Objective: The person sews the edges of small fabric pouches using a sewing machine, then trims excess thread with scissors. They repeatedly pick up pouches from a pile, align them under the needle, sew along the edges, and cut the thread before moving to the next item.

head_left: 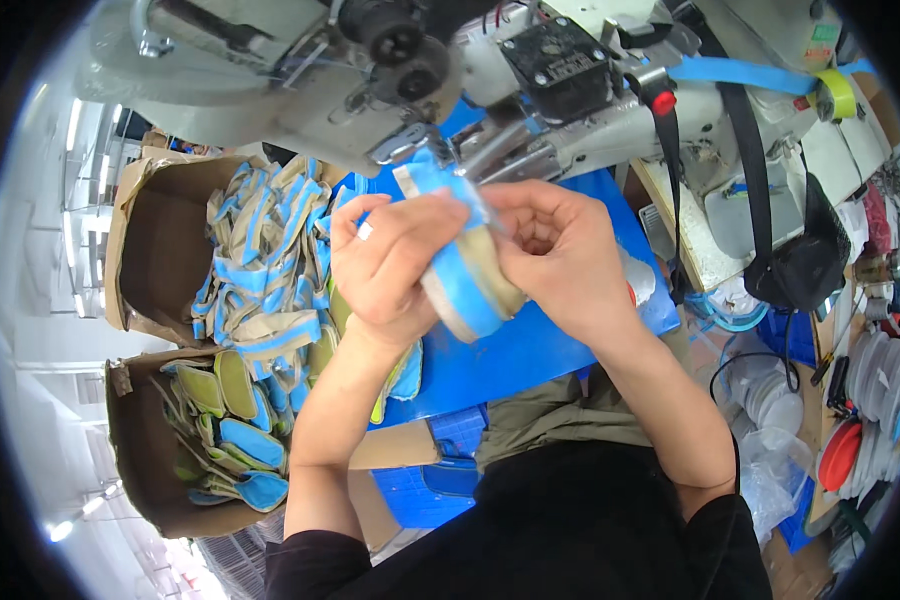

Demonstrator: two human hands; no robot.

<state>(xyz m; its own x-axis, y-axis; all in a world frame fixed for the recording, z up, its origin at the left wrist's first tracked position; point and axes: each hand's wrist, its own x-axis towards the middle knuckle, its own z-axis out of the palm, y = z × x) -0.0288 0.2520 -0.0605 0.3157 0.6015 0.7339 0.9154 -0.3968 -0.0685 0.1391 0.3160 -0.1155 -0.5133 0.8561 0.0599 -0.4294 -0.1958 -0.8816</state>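
Observation:
A beige fabric band with a blue stripe (467, 292) hangs curled in a loop below the needle area of a sewing machine (425, 80). My left hand (395, 255) is closed on the band's left side, its fingertips pressing the upper part. From the right, my right hand (565, 255) pinches the band's edge with curled fingers. The two hands nearly meet at the upper part of the band, close under the machine head. The fingertips are slightly blurred, and the exact contact of the right fingers is partly hidden.
Left stand cardboard boxes; a heap of similar striped bands (270, 265) spills beside one, and green-and-blue fabric pieces (240, 400) fill the other box (135, 430). A blue work surface (540, 360) lies beneath my hands. Blue tape (740, 73) runs from a roll at upper right.

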